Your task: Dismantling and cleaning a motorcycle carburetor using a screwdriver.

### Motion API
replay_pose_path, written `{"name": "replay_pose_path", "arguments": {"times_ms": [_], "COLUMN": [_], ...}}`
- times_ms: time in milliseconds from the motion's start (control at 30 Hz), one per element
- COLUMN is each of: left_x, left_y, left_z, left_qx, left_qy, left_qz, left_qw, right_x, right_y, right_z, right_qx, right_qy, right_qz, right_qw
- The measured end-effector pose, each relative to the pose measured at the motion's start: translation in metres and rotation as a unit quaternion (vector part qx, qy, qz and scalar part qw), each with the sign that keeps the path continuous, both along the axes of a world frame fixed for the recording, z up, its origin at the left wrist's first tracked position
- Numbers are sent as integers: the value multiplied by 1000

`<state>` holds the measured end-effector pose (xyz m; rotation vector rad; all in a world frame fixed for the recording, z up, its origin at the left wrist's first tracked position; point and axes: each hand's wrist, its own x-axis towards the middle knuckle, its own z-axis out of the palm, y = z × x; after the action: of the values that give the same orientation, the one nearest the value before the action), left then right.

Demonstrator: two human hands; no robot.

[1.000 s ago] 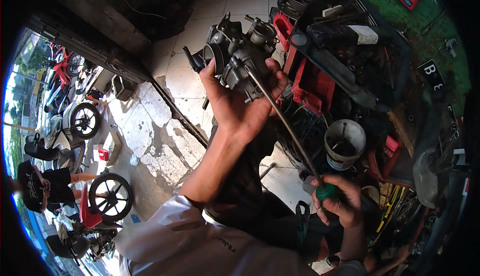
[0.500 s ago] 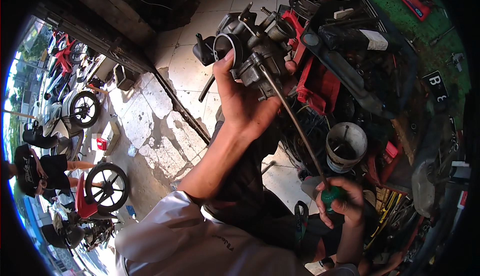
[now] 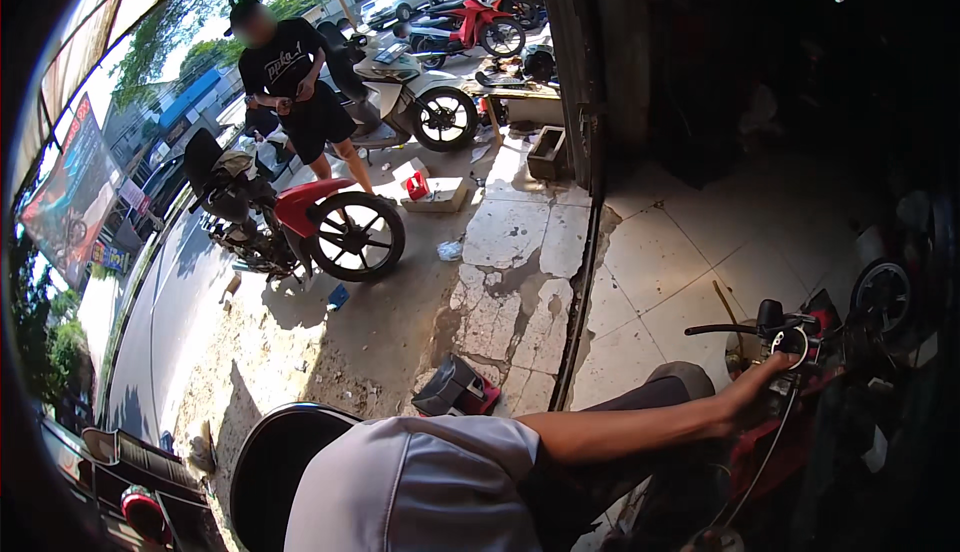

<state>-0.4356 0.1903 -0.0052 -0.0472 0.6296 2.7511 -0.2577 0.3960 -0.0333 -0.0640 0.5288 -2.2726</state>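
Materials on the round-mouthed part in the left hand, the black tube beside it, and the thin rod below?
Round-mouthed part: probably bare metal; its mouth gives a pale glint. Black tube: rubber or plastic, can't tell which; smooth and evenly dark. Thin rod: likely polished steel; a bright line runs along it.

Paved indoors with a pale tiled floor [image 3: 625,267]; bordered, along its left edge, by a dark rail [image 3: 578,322], then cracked paving [image 3: 505,237] and sunlit road [image 3: 150,367]. Very dark toward the far edge.
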Motion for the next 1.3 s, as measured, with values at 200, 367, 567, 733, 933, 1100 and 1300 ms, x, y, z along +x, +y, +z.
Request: {"name": "replay_pose_path", "arguments": {"times_ms": [200,367,567,733,933,1100,1300], "left_x": [-6,-12,-5,-2,-2,-2,-8], "left_y": [8,1,-4,-14,-10,-17,-20], "left_z": [2,-15,1,5,2,9,10], "left_qx": [-6,3,-16,-60,-1,117,84], "left_qy": [2,67,58,122,155,116,111], "left_qz": [-12,-50,-26,11,7,13,25], "left_qw": [1000,997,998,991,988,986,990], "right_x": [-4,-7,-10,-9,-2,-2,2], "right_y": [3,-11,6,-3,-12,-20,-34], "right_z": [3,12,30,28,27,25,26], "right_qx": [50,132,154,106,84,44,26], "right_qy": [40,146,157,125,133,127,107], "right_qz": [-15,-32,-26,-20,-37,-5,-17], "right_qw": [998,980,975,986,987,991,994]}}
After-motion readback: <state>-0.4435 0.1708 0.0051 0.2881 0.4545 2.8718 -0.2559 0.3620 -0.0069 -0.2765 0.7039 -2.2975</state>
